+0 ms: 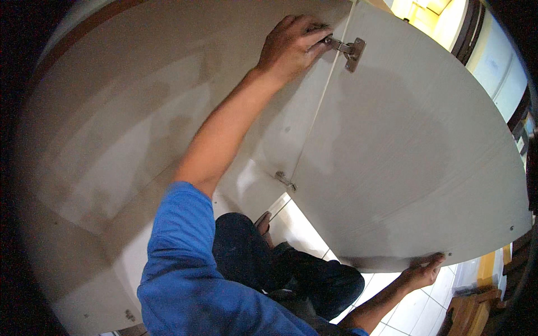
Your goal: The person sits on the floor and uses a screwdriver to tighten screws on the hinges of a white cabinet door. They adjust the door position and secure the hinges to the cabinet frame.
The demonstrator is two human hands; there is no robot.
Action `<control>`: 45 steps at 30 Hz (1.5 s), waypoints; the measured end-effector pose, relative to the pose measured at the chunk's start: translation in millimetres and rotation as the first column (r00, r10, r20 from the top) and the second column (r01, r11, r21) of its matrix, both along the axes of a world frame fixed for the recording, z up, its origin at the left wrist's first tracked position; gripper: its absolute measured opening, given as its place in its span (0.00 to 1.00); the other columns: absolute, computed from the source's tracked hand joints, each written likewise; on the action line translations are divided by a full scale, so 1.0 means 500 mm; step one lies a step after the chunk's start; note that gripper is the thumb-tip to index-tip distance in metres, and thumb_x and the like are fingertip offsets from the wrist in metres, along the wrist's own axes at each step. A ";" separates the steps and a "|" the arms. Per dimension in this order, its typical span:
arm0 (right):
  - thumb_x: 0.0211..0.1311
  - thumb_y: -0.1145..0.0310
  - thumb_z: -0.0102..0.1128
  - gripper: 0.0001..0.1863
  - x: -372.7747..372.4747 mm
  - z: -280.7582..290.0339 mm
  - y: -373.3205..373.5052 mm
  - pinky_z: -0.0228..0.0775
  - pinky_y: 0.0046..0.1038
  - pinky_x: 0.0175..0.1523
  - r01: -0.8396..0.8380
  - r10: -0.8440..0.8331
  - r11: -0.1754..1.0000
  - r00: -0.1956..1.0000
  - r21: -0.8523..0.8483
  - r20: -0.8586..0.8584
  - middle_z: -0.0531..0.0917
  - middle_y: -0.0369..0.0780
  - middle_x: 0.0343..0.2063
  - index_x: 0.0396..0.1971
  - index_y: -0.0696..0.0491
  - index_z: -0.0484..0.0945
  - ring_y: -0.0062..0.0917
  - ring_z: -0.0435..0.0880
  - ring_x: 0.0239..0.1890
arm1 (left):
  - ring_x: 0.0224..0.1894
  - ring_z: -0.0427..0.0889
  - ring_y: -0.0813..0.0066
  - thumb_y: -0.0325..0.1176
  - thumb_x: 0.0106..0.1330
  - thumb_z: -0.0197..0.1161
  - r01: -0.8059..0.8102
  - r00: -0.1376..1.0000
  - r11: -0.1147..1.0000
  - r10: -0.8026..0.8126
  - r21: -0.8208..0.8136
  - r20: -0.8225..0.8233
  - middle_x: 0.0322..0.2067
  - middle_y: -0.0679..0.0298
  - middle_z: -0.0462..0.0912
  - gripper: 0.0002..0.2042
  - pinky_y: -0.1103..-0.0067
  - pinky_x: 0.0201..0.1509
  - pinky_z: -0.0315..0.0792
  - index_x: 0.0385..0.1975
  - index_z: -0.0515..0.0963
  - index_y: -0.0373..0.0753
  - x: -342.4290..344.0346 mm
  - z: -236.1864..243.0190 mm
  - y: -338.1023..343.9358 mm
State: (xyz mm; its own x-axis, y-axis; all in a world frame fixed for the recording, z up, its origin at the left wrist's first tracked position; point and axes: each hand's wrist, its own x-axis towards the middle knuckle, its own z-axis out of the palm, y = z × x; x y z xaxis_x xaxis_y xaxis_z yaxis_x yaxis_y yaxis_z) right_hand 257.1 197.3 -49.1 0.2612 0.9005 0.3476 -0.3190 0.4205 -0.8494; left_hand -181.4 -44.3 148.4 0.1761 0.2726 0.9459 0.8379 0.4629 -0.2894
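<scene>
A large pale cabinet door (403,151) stands swung out to the right of an open cabinet (140,73). High on the door's inner edge is a metal hinge (353,53), and my left hand (292,47) is closed on its arm, against the cabinet's side panel. Contact between hinge and panel is partly covered by my fingers. A second hinge (284,180) sits lower on the same edge. At the door's bottom edge my right hand (424,273) grips the panel, thumb on the inner face and the other fingers mostly hidden below.
My bent knees in dark trousers (319,280) are under the door, above a white tiled floor (409,308). Wooden pieces (473,313) and a clear plastic container (468,277) lie at the lower right. A brightly lit opening (428,19) shows at the upper right.
</scene>
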 end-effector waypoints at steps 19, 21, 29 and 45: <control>0.70 0.50 0.63 0.22 0.005 -0.011 0.020 0.56 0.23 0.22 -0.002 0.002 1.000 1.000 -0.027 -0.004 0.70 0.31 0.19 0.26 0.54 0.74 0.17 0.65 0.19 | 0.41 0.85 0.64 0.38 0.62 0.69 -0.040 0.995 0.974 0.018 -0.223 -0.101 0.38 0.67 0.85 0.12 0.70 0.45 0.81 0.44 0.82 0.48 -0.028 0.023 -0.022; 0.70 0.50 0.64 0.21 0.009 -0.016 0.027 0.56 0.23 0.22 -0.012 0.011 0.999 1.000 -0.032 -0.022 0.70 0.31 0.19 0.27 0.53 0.74 0.17 0.65 0.19 | 0.40 0.85 0.64 0.38 0.61 0.70 -0.035 0.992 0.977 0.009 -0.211 -0.125 0.38 0.67 0.86 0.12 0.70 0.44 0.81 0.44 0.82 0.48 -0.027 0.026 -0.021; 0.69 0.50 0.64 0.22 0.019 -0.036 0.058 0.59 0.24 0.23 -0.016 0.017 0.999 1.000 -0.032 0.016 0.78 0.36 0.28 0.36 0.57 0.78 0.19 0.71 0.24 | 0.40 0.86 0.67 0.40 0.61 0.70 -0.018 0.991 0.962 -0.019 -0.273 -0.132 0.36 0.67 0.86 0.13 0.71 0.42 0.82 0.44 0.83 0.49 -0.020 0.038 -0.035; 0.69 0.44 0.61 0.26 0.014 0.000 0.042 0.54 0.25 0.20 0.008 -0.009 1.000 0.997 0.017 0.080 0.70 0.32 0.18 0.23 0.51 0.71 0.18 0.66 0.18 | 0.44 0.86 0.65 0.43 0.64 0.67 -0.009 0.986 0.948 -0.045 -0.319 -0.163 0.44 0.65 0.86 0.13 0.70 0.46 0.82 0.46 0.83 0.47 -0.020 0.062 -0.028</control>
State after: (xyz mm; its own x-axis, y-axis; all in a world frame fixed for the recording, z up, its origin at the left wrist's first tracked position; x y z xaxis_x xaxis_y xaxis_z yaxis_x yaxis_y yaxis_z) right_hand 263.9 218.5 -49.3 0.2400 0.8923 0.3823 -0.2466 0.4370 -0.8650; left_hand -191.3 -58.3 179.6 0.3305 0.5488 0.7678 0.7730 0.3094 -0.5539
